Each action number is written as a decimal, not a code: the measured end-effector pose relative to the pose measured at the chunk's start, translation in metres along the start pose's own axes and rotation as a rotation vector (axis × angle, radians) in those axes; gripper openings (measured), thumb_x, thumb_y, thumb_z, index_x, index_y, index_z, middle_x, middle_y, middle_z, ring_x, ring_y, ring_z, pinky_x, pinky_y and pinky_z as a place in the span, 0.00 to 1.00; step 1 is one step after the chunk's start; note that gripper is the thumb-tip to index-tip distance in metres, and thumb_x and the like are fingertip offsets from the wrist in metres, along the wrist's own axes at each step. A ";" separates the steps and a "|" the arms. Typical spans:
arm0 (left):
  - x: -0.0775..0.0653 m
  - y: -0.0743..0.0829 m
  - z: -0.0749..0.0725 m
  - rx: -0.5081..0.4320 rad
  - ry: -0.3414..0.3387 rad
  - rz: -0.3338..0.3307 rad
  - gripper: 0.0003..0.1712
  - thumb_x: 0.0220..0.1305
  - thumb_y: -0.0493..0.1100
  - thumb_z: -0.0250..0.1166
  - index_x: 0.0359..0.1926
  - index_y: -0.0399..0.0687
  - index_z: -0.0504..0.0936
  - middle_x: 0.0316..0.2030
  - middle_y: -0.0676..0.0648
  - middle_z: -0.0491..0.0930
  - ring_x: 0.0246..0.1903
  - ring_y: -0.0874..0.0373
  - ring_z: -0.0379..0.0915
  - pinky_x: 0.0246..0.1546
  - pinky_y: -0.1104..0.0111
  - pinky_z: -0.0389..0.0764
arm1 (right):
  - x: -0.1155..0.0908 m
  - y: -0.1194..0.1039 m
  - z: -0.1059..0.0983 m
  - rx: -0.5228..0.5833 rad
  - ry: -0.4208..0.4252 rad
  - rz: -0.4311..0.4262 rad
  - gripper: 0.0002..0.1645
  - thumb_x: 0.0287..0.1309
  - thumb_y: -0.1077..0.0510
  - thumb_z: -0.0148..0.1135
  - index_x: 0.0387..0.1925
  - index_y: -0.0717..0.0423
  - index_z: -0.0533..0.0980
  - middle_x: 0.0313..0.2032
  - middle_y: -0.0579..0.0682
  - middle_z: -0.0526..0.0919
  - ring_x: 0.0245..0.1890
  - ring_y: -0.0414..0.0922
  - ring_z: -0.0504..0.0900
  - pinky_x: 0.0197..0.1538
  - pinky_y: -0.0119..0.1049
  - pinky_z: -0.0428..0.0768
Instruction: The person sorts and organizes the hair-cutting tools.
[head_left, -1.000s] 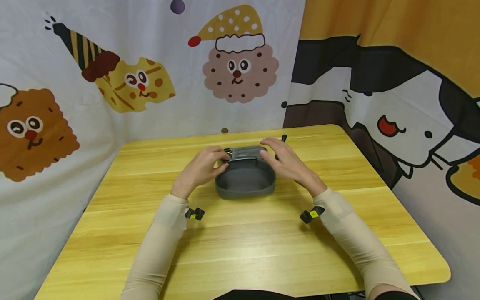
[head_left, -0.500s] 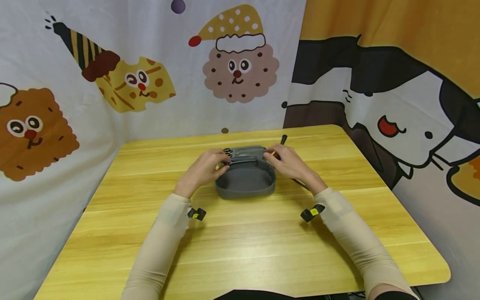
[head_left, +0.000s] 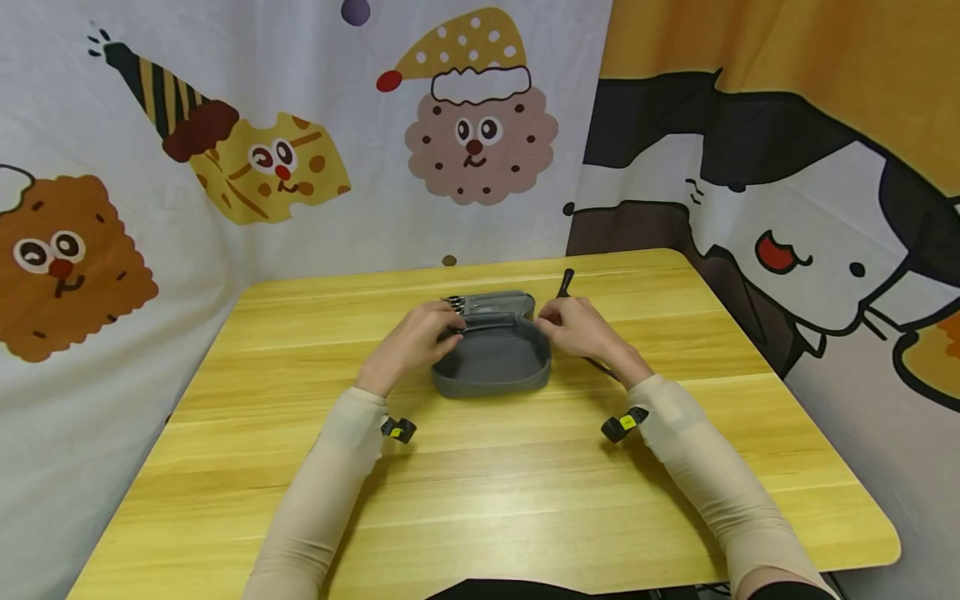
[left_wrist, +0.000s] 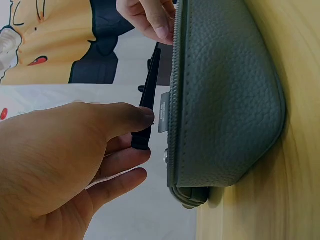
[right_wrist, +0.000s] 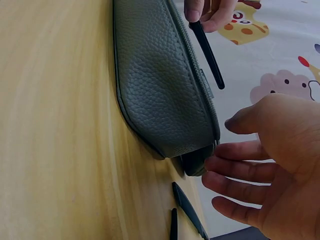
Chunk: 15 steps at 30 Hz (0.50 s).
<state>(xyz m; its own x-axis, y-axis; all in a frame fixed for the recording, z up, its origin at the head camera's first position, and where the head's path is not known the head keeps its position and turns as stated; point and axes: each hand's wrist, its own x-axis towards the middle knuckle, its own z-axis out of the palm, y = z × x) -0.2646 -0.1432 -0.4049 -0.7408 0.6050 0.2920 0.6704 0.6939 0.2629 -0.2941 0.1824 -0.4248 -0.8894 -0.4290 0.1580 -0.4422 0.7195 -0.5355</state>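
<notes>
A grey pebbled-leather zip pouch (head_left: 491,385) stands unzipped on the table, its lid (head_left: 501,302) folded back behind it. My left hand (head_left: 411,343), at the pouch's left side, pinches one end of a slim black tapered stick (left_wrist: 151,85) between thumb and fingers. The stick points right, above the pouch opening; its exact kind is not clear. At the pouch's right end is my right hand (head_left: 587,333); in the right wrist view its thumb stands apart and its relaxed fingers lie by the zipped rim, holding nothing visible. Contact with the rim cannot be told.
Several small shiny tips (head_left: 454,305) show at the lid's left end. A black item (head_left: 566,282) with a rounded end lies behind my right hand, and a thin dark stick (head_left: 600,367) lies under that wrist. Printed curtains (head_left: 360,233) hang behind the table (head_left: 480,500).
My left hand has shifted slightly right and toward me, bringing the black stick over the pouch opening. My right hand has drawn down from the lid to the pouch's right end.
</notes>
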 end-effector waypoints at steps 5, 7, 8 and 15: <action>0.002 0.002 0.005 0.007 -0.019 -0.002 0.11 0.77 0.35 0.74 0.56 0.36 0.93 0.53 0.39 0.91 0.54 0.44 0.89 0.59 0.55 0.93 | 0.001 0.002 0.002 -0.015 -0.020 -0.002 0.13 0.82 0.53 0.67 0.49 0.56 0.92 0.41 0.52 0.95 0.39 0.48 0.90 0.47 0.50 0.89; 0.002 0.002 0.008 0.012 -0.023 0.002 0.11 0.77 0.35 0.74 0.56 0.36 0.93 0.52 0.39 0.91 0.54 0.44 0.89 0.59 0.55 0.93 | 0.001 0.003 0.003 -0.025 -0.021 -0.007 0.12 0.81 0.54 0.67 0.47 0.56 0.92 0.40 0.52 0.95 0.37 0.47 0.89 0.45 0.49 0.88; 0.003 0.003 0.009 0.015 -0.028 0.003 0.11 0.77 0.35 0.74 0.56 0.36 0.93 0.53 0.39 0.91 0.54 0.44 0.89 0.59 0.55 0.93 | 0.001 0.003 0.004 -0.028 -0.021 -0.008 0.12 0.81 0.54 0.68 0.47 0.56 0.92 0.39 0.52 0.94 0.36 0.46 0.89 0.44 0.48 0.88; 0.003 0.005 0.015 0.028 -0.079 -0.022 0.14 0.78 0.37 0.73 0.59 0.37 0.92 0.56 0.39 0.91 0.55 0.45 0.89 0.59 0.54 0.92 | 0.003 0.003 0.005 -0.050 -0.014 -0.028 0.10 0.80 0.57 0.69 0.45 0.56 0.92 0.38 0.52 0.94 0.34 0.45 0.88 0.43 0.46 0.87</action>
<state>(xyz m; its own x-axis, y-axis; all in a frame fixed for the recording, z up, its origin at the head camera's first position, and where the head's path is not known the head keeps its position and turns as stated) -0.2640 -0.1324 -0.4164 -0.7569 0.6178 0.2130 0.6535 0.7171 0.2423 -0.2970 0.1803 -0.4302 -0.8752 -0.4563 0.1605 -0.4721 0.7335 -0.4890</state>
